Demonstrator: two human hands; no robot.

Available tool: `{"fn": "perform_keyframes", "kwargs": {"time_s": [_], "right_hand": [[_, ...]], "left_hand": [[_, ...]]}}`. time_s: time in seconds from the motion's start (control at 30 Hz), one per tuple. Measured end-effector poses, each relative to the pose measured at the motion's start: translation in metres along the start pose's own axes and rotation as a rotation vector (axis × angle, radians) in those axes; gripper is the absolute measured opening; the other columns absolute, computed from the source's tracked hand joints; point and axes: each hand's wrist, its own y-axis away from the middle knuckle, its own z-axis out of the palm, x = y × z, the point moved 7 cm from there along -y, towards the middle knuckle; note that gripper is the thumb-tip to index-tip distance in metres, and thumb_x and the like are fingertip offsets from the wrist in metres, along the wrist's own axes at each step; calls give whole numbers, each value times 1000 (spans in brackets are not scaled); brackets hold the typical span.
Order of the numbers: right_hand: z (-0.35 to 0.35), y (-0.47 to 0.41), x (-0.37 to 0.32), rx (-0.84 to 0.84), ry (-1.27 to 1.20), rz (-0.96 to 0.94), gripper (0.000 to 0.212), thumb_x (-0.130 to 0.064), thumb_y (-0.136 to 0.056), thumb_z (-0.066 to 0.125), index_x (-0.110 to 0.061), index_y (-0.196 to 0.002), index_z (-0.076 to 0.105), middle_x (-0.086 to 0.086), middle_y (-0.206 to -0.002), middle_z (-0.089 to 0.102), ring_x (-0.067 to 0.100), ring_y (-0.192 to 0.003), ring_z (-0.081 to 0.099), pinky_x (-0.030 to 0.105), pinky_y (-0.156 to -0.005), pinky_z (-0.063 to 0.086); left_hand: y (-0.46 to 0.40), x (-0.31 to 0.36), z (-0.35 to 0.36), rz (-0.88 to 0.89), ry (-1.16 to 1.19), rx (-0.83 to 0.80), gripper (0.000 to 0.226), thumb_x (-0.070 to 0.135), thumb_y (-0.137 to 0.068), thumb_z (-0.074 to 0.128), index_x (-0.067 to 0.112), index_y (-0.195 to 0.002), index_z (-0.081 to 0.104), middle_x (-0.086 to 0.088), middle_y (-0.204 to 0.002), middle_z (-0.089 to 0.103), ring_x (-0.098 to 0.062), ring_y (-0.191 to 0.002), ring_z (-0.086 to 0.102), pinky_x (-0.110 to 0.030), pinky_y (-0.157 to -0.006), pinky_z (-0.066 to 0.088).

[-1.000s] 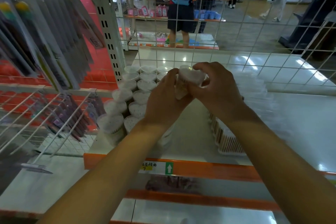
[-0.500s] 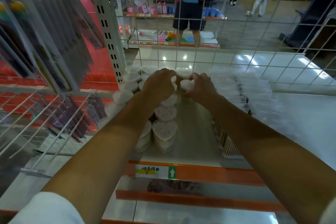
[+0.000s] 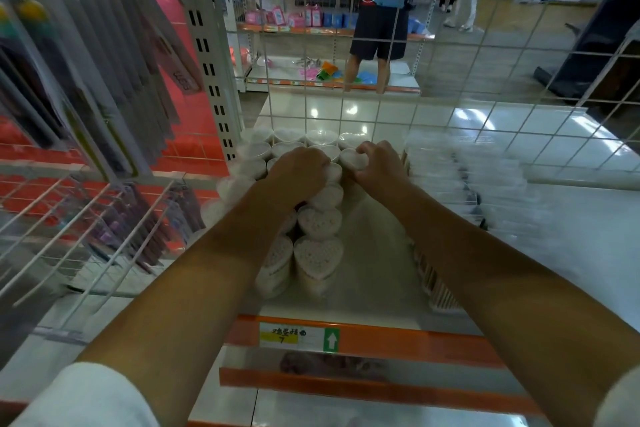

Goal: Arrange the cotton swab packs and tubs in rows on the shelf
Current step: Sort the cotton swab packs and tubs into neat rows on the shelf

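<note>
While the right hand (image 3: 375,163) grips a heart-shaped tub (image 3: 353,159) at the rear of the shelf (image 3: 374,274) and the left hand (image 3: 299,168) curls over adjacent tubs, risk: forearm brushes front tubs (image 3: 317,258), toppling the row; packs (image 3: 460,177) sit to the right.

Head view, forward-down, near shelf (image 3: 374,291)

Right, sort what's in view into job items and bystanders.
Job: white heart-shaped cotton swab tubs; heart tub under right hand; clear flat swab packs; left hand; right hand; white shelf.
Bystanders: hanging carded packets; orange price rail.
</note>
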Motion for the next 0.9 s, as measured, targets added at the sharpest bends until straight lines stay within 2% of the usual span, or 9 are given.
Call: {"fn": "perform_keyframes", "kwargs": {"time_s": [0.37, 0.53, 0.7, 0.8, 0.9], "right_hand": [[3, -3, 3, -4, -8, 4, 44, -11, -84, 63, -6, -126, 52, 16, -123, 46, 27, -103, 53, 22, -76, 36], [0, -1, 4, 5, -9, 25, 46, -11, -84, 62, -9, -129, 52, 15, -126, 48, 26, -112, 49, 20, -79, 31], [-1, 4, 0, -20, 23, 34, 49, -16, -83, 63, -10, -129, 50, 15, -125, 48, 28, -110, 50, 25, -79, 36], [-5, 9, -5, -29, 119, 29, 57, -22, -82, 62, -11, -134, 43, 14, -128, 43, 29, -116, 43, 33, -89, 37], [-13, 20, -17, -28, 205, -17, 52, -16, -85, 52, -7, -135, 41, 16, -135, 40, 30, -127, 34, 40, -103, 32]], "left_hand": [[-3, -2, 5, 0, 8, 12, 29, 13, -95, 40, 7, -117, 58, -11, -115, 58, -22, -104, 54, -27, -84, 38], [0, -3, 4, -9, 40, 6, 28, 11, -95, 40, 6, -114, 59, -11, -113, 58, -22, -101, 55, -25, -79, 37], [3, 1, 2, 6, 72, 23, 28, 10, -95, 40, 5, -116, 57, -12, -113, 59, -22, -101, 56, -26, -81, 38], [6, 8, -5, 61, 61, 57, 27, 9, -96, 39, 4, -116, 55, -14, -117, 60, -23, -103, 56, -26, -85, 39], [12, 15, -15, 99, 12, 94, 36, 15, -96, 40, 8, -131, 48, -13, -129, 54, -24, -117, 50, -30, -97, 36]]}}
